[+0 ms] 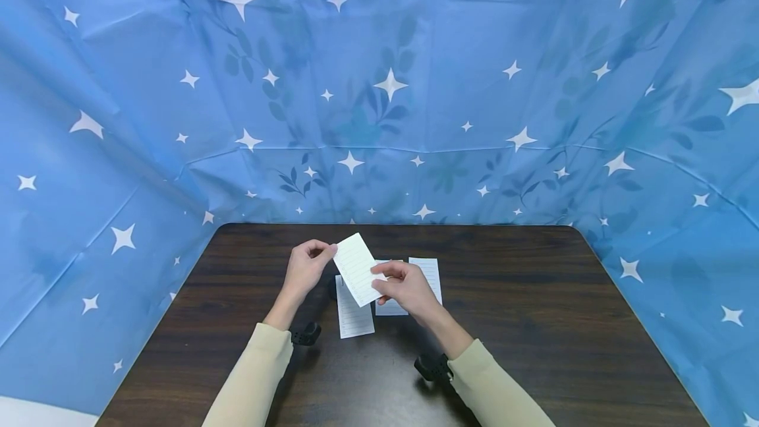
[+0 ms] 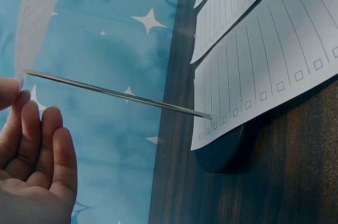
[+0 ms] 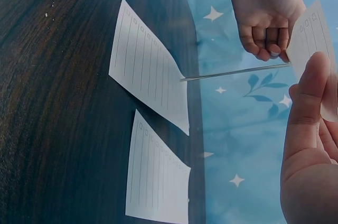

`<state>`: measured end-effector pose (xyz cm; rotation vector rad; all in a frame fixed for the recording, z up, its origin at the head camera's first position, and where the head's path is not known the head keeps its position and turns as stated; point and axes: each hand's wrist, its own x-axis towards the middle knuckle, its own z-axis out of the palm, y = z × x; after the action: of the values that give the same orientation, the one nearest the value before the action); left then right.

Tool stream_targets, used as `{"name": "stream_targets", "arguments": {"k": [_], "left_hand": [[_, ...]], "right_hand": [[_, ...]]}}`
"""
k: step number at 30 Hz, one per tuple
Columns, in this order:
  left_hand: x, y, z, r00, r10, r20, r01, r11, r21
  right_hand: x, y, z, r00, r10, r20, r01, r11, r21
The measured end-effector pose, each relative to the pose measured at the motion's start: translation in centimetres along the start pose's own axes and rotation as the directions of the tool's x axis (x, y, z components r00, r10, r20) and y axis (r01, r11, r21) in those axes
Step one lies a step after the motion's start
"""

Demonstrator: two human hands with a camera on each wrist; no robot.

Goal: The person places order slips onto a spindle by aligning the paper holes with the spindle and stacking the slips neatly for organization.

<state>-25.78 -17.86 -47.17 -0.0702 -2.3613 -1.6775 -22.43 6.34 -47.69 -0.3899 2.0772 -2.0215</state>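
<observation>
A person has a lined checklist sheet (image 1: 358, 267) raised above the dark wood-grain bench (image 1: 534, 328), and both hands have it in their grip: the left hand (image 1: 305, 269) pinching its left corner, the right hand (image 1: 410, 287) pinching it near its lower right. Below, a thin metal spike (image 2: 116, 93) rises from a dark base (image 2: 221, 154) through a pierced checklist (image 1: 356, 321). I can't tell whether its tip touches the held paper. Two further checklists (image 1: 428, 270) lie side by side to the right.
</observation>
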Motion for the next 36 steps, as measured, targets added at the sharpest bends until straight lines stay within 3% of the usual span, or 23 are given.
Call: {"name": "stream_targets", "arguments": {"k": [36], "left_hand": [[-0.03, -0.58, 0.17, 1.0, -0.004, 0.012, 0.004, 0.999, 0.049]], "right_hand": [[-0.15, 0.71, 0.36, 0.999, 0.027, -0.018, -0.027, 1.0, -0.005]]}}
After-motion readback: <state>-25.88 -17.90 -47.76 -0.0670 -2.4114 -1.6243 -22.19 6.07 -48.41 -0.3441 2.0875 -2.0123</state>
